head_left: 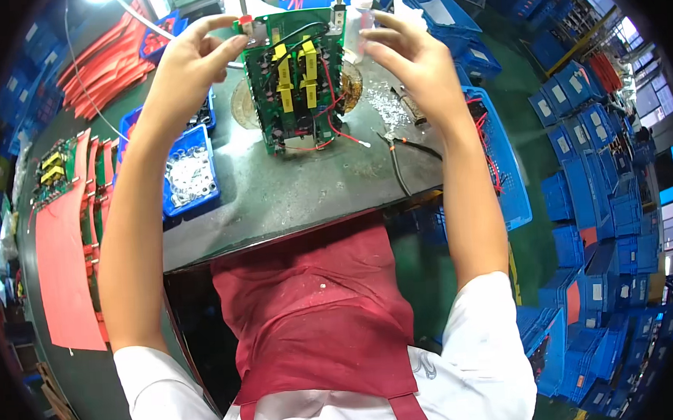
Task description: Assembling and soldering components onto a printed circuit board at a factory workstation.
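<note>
A green circuit board (299, 128) stands upright in front of me on the bench, with yellow block components, dark parts and red and black wires. My left hand (201, 59) is at its upper left corner, thumb and index finger closed on a small part with a red piece. My right hand (414, 63) is raised beyond the board's upper right corner, its fingers apart. Its fingertips overlap a clear bottle (353, 37) with a white cap; whether they touch it I cannot tell. A loose red wire with a pale end hangs from the board's right side.
Wire cutters (396, 161) lie right of the board beside scattered white bits (389, 105). A blue tray (212, 192) of small metal parts stands left. Red sheets (65, 262) and another board (55, 176) lie farther left. A blue basket (517, 200) with wires is right; blue bins stack beyond.
</note>
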Demonstrator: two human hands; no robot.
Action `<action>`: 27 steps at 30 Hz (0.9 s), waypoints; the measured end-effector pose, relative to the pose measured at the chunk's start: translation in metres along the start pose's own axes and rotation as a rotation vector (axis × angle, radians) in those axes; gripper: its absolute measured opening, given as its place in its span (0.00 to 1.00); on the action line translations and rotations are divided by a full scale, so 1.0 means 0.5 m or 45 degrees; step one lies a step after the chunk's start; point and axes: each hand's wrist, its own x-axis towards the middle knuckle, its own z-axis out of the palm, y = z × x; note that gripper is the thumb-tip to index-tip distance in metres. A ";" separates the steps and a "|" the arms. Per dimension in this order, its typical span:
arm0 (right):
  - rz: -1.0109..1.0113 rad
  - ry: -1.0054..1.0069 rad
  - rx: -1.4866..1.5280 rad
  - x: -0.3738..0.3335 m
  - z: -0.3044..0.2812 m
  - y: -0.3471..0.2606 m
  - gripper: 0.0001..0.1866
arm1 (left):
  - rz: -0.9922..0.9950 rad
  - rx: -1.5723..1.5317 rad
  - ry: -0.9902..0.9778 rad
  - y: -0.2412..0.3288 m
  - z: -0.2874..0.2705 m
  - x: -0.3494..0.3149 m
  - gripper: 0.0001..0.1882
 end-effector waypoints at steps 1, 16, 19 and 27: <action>0.058 0.049 -0.030 -0.038 -0.008 -0.017 0.27 | 0.018 0.115 0.119 -0.007 -0.002 -0.016 0.25; 1.074 0.952 -0.801 -0.814 -0.617 0.729 0.10 | 1.099 0.495 -0.858 -0.117 0.595 -0.254 0.19; 1.223 0.230 -1.304 -0.853 -0.707 0.853 0.12 | 0.884 0.543 -0.922 -0.106 0.758 -0.253 0.20; 1.968 -0.342 -1.108 -0.840 -0.941 1.167 0.21 | 0.817 0.545 -0.922 -0.102 1.064 -0.183 0.23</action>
